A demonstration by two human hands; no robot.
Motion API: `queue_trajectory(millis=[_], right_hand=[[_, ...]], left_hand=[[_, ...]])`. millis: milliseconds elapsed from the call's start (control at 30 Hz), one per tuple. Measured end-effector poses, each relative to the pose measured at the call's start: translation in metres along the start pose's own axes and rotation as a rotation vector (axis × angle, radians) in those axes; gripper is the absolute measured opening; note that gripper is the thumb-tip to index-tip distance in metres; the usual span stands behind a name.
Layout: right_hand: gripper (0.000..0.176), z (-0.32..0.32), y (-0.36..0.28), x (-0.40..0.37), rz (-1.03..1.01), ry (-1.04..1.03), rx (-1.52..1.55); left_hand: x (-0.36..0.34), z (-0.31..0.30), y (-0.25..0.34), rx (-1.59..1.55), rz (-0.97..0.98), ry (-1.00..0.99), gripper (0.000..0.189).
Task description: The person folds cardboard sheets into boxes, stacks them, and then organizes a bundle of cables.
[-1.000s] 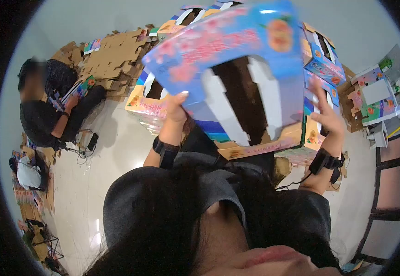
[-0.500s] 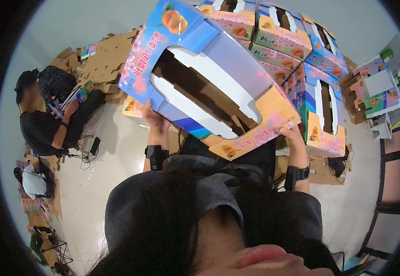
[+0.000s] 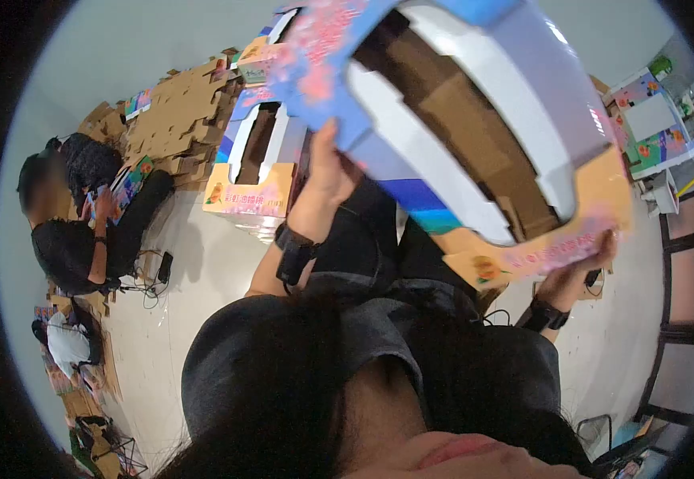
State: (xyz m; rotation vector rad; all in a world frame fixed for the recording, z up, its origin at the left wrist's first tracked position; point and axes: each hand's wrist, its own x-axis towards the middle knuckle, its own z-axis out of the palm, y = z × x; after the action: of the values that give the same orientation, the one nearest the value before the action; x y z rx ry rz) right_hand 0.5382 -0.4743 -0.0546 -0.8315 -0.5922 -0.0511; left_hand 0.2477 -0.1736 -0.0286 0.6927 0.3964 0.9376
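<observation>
Overhead, before the person's chest, the printed carton [image 3: 459, 120] is hanging tilted, its cut-out window facing the camera. The left hand [image 3: 327, 172] is gripping the blue end, fingers closed on the edge; the right hand [image 3: 578, 267] is clasping the orange end from beneath. An even pinch at both ends seems best for stopping the shell twisting. Beyond, finished boxes [image 3: 255, 188] are standing on the floor near a heap of flat cardboard [image 3: 175, 112] and a seated co-worker [image 3: 75, 231].
</observation>
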Motion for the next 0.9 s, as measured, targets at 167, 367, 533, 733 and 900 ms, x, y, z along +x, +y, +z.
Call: queue_trajectory(millis=[167,367,533,733,900], right_hand=[[0.059,-0.086,-0.058,0.03,-0.301,0.237,-0.539],[0.062,-0.106,-0.094,0.01,0.01,0.362,-0.217],[0.065,-0.086,-0.082,0.005,0.23,0.43,-0.106],[0.058,-0.1,-0.044,0.021,0.308,0.467,-0.035],[0.054,-0.088,-0.029,0.031,0.407,0.537,-0.069]], left_hand=[[0.016,0.054,-0.054,0.141,-0.287,-0.536,0.067],[0.019,0.098,-0.151,0.291,-0.254,-0.984,0.111],[-0.027,0.1,-0.19,0.822,0.128,-1.236,0.122],[-0.036,0.098,-0.22,1.108,0.112,-1.178,0.133],[-0.026,0.103,-0.23,1.084,0.179,-1.091,0.133]])
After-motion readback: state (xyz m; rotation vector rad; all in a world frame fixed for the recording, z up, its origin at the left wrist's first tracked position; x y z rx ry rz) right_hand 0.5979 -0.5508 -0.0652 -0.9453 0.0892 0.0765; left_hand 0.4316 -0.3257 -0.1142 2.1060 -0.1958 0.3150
